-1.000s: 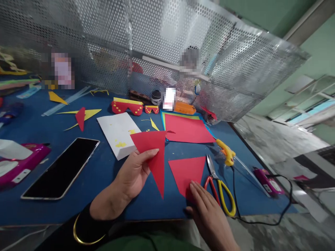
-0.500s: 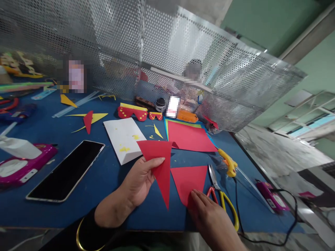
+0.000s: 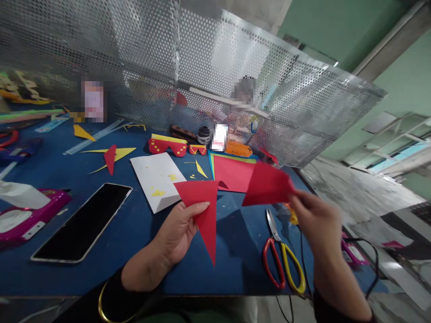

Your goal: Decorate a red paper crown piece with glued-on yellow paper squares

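My left hand [image 3: 178,231] pinches a red paper triangle [image 3: 205,215] between thumb and fingers, its long point hanging down over the blue table [image 3: 235,273]. On the right, my right hand [image 3: 318,220] is closed on the edge of another red paper piece [image 3: 269,184], slightly blurred and held up off the table. That piece partly covers a stack of coloured paper sheets [image 3: 232,172] with red on top. Below it lie scissors [image 3: 278,251] with one red and one yellow handle, blades partly open, touched by neither hand.
A smartphone [image 3: 84,222] and a purple device [image 3: 33,215] lie at left. Behind are a white sheet [image 3: 156,179] with yellow scraps and red paper glasses [image 3: 167,146]. A yellow glue gun [image 3: 292,215] is partly hidden at right. A perforated metal screen [image 3: 215,58] borders the back.
My right hand has picked up the red paper piece from the table and moved it up and to the right, uncovering the scissors' handles. My left hand keeps its hold on the triangle.
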The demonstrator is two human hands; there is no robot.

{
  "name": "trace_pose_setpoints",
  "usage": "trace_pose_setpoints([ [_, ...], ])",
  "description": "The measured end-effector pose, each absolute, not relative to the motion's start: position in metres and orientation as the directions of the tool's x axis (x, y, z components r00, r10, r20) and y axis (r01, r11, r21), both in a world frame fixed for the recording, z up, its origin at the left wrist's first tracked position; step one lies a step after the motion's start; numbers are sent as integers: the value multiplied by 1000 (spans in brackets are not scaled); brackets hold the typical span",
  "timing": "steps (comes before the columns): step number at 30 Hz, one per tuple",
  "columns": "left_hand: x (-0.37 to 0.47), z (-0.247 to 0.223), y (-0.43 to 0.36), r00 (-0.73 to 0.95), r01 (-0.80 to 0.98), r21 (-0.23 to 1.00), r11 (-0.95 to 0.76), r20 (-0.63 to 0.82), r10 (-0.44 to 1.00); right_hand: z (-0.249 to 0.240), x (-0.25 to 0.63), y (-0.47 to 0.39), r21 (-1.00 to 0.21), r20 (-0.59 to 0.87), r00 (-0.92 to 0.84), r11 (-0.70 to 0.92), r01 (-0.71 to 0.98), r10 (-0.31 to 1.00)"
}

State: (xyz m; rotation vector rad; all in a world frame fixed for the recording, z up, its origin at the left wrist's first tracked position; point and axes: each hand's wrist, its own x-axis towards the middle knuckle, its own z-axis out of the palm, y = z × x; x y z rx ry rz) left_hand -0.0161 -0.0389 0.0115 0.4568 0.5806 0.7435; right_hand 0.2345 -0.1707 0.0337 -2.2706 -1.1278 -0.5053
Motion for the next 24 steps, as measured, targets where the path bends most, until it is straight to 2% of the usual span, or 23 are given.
trace_pose_setpoints([
  [3, -16, 10, -39, 605, -496, 563, 661, -322, 728, 60, 267, -132, -296, 682, 605, -602, 742, 410],
  [5, -16, 9, -38, 623, -484, 565, 668, -314, 717, 58, 282, -103, -268, 704, 592, -625, 733, 392],
  [10, -16, 6, -38, 620, -441, 598, 669, -336, 709, 19, 301, -48, -185, 575, 542, -548, 816, 613],
  [13, -15, 5, -38, 630, -422, 607, 673, -337, 700, 2, 296, -39, -188, 443, 441, -400, 897, 780],
  [17, -15, 4, -39, 666, -426, 601, 677, -298, 684, -5, 259, -52, -300, 341, 188, -83, 950, 921],
  [20, -15, 4, -38, 704, -417, 599, 683, -263, 660, -5, 222, -64, -407, 346, 16, 135, 903, 938],
  [24, -15, 10, -35, 707, -419, 605, 677, -251, 662, 3, 192, -76, -532, 389, -43, 263, 805, 920],
])
